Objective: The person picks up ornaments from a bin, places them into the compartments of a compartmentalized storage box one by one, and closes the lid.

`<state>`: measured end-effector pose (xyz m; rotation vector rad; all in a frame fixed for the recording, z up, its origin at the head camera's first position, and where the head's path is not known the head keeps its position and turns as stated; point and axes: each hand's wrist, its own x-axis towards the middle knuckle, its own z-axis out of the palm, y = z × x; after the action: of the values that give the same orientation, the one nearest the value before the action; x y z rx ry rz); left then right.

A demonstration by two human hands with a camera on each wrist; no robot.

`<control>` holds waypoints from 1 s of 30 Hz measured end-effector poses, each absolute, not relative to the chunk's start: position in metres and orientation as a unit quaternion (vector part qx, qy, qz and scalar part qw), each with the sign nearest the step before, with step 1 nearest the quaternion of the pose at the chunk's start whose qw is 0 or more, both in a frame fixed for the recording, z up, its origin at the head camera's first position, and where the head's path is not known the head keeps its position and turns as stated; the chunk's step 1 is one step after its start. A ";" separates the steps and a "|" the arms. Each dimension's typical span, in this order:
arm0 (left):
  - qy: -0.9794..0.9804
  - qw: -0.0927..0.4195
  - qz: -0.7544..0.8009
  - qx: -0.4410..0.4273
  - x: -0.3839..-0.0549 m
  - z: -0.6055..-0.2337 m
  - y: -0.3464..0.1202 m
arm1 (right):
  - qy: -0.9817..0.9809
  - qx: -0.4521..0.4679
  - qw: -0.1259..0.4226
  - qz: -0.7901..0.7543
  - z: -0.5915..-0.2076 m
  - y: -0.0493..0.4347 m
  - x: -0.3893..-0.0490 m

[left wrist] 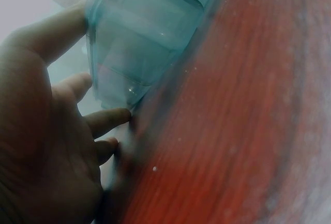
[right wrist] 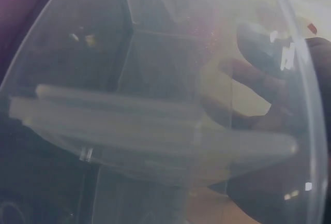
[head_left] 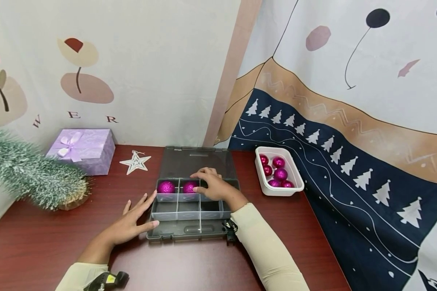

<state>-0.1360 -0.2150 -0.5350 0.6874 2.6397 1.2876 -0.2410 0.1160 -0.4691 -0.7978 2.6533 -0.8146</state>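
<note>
A grey translucent compartment box [head_left: 189, 229] lies with its lid [head_left: 196, 163] folded back. Two glittery magenta balls sit in its back row: one ball [head_left: 166, 187] in the left compartment, another ball [head_left: 189, 187] in the compartment beside it. Over the back row is my right hand [head_left: 216, 186], thumb tip at the second ball's right edge and fingers extended just beyond it. In the hazy right wrist view, its fingers [right wrist: 253, 81] show beside a pinkish blur. My left hand [head_left: 129, 222] spreads its fingers along the box's left side, fingertips right at the wall.
Right of the box, a white tub [head_left: 278, 192] holds several shiny magenta and red balls. Behind on the left are a white star [head_left: 135, 162], a lilac gift box [head_left: 94, 155] and a frosted miniature tree [head_left: 40, 173]. Printed cloth [head_left: 324, 173] borders the table's right edge.
</note>
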 end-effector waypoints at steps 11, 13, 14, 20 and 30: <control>0.871 0.058 0.429 0.233 -0.137 -0.536 -0.215 | 0.903 -0.261 0.126 -0.317 -0.459 0.131 -0.241; 0.871 0.058 0.429 0.233 -0.137 -0.536 -0.215 | 0.902 -0.261 0.119 -0.323 -0.455 0.135 -0.241; 0.871 0.058 0.429 0.233 -0.137 -0.536 -0.216 | 0.902 -0.260 0.114 -0.326 -0.453 0.138 -0.241; 0.873 0.058 0.427 0.230 -0.137 -0.536 -0.216 | 0.901 -0.260 0.081 -0.338 -0.442 0.152 -0.239; 0.872 0.054 0.428 0.233 -0.136 -0.536 -0.215 | 0.904 -0.236 0.056 -0.352 -0.433 0.183 -0.236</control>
<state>-0.1363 -0.2153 -0.5361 0.7072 2.6476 1.3004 -0.2357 0.1829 -0.4331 -0.7169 2.7420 -1.0693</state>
